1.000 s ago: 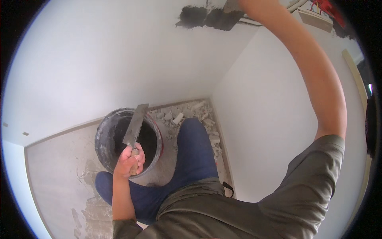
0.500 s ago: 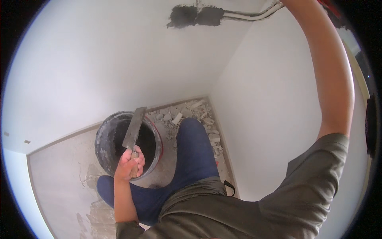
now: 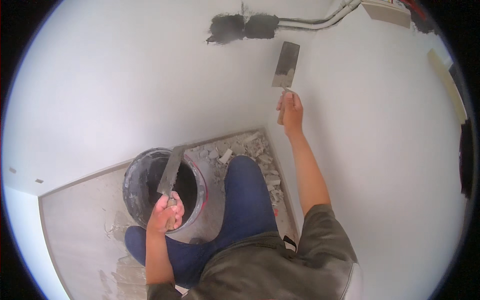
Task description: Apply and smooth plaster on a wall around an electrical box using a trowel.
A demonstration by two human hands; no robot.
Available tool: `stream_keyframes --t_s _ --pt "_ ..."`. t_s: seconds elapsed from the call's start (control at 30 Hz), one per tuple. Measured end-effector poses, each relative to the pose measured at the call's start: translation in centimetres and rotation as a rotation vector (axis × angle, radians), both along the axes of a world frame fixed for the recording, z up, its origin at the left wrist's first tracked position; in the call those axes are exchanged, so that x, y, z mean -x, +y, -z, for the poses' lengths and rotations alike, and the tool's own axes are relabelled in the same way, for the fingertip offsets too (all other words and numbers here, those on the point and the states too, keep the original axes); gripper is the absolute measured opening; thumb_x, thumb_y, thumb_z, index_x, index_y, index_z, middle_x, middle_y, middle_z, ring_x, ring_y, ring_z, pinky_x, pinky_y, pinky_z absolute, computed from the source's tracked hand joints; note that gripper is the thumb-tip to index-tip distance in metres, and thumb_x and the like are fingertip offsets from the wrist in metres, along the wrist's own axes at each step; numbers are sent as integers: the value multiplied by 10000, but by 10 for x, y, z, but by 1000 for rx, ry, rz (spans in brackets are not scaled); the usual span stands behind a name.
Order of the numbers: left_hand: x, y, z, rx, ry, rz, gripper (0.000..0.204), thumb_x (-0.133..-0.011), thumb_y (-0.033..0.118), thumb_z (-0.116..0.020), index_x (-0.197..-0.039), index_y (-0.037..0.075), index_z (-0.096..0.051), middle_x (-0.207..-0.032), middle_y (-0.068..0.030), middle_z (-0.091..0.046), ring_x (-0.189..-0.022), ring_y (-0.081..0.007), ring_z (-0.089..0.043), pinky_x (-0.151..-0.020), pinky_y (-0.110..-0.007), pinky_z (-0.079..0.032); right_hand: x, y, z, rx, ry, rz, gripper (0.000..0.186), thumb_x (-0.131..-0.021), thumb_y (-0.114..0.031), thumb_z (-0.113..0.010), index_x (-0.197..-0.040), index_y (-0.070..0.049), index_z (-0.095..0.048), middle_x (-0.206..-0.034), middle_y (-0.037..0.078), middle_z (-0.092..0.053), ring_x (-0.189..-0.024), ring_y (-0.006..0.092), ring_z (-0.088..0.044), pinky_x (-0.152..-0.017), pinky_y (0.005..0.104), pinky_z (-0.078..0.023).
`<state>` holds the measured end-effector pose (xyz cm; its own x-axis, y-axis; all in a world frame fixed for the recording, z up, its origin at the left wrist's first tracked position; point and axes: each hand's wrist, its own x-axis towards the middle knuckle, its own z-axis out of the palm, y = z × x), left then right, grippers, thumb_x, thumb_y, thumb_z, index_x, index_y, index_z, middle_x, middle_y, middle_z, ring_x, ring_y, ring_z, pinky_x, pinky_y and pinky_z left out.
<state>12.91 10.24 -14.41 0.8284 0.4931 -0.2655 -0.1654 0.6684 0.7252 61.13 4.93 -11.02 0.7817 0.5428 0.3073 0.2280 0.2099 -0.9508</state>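
My left hand (image 3: pixel 166 212) is wrapped round the wooden handle of a trowel (image 3: pixel 171 172) with a long grey blade. That blade reaches over a bucket (image 3: pixel 131 187) with smeared walls and dark contents. My right hand (image 3: pixel 292 111) grips the handle of a second trowel (image 3: pixel 286 62), raised in front of the wall corner. Its flat rectangular blade points up, dark over most of its face and paler near the handle. Beyond it, two dark mortar patches (image 3: pixel 244 27) sit side by side on the white wall, and pale pipes (image 3: pixel 320 25) run from them round the corner.
Broken rubble (image 3: pixel 250 150) lies along the floor edge in the corner. My blue-trousered knee (image 3: pixel 242 172) is between the bucket and the right wall (image 3: pixel 370 150). At the upper right a pale box-like ledge (image 3: pixel 387 14) juts out beside the pipes.
My right arm has come down and left from the top right, bringing the second trowel into view. My left hand still holds its trowel over the bucket. The view has shifted slightly.
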Motion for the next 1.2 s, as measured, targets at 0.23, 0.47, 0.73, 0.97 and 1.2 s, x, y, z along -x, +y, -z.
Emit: stream_keyframes --t_s 0.23,0.47,0.73,0.97,1.2 --pt "0 -2 0 7 67 -35 321 -849 59 -591 -1139 56 -455 -823 -66 -494 -672 -138 -492 -419 -242 -422 6 50 -1 -101 -155 27 291 -1022 -311 -490 -1066 -26 -531 -773 17 -556 -652 109 -506 -614 279 -450" --pt "-1 -6 0 -9 95 -86 315 -850 40 -581 -1139 64 -457 -823 -68 -499 -670 -143 -493 -411 -245 -420 -9 46 15 -11 -99 106 326 -1017 -333 -484 -1058 -14 -537 -767 32 -560 -662 120 -533 -624 284 -459" --pt "-1 -3 4 23 53 -73 315 -859 40 -580 -1147 69 -456 -828 -57 -494 -672 -142 -492 -408 -241 -423 11 36 -3 -96 -165 40 333 -1012 -343 -495 -1056 -16 -542 -755 35 -562 -647 129 -530 -616 288 -458" --pt "-2 -3 6 -8 21 -71 312 -870 69 -594 -1147 61 -449 -828 -56 -491 -670 -136 -492 -410 -236 -425 15 29 10 64 -56 40 292 -1012 -310 -493 -1044 -23 -541 -729 24 -545 -636 119 -505 -606 281 -438" --pt "-1 -6 2 -21 69 -63 313 -865 57 -583 -1150 55 -453 -822 -58 -495 -675 -134 -494 -419 -238 -428 29 38 -5 85 -18 -33 267 -1017 -308 -480 -998 -47 -535 -716 11 -535 -660 101 -502 -623 270 -433"
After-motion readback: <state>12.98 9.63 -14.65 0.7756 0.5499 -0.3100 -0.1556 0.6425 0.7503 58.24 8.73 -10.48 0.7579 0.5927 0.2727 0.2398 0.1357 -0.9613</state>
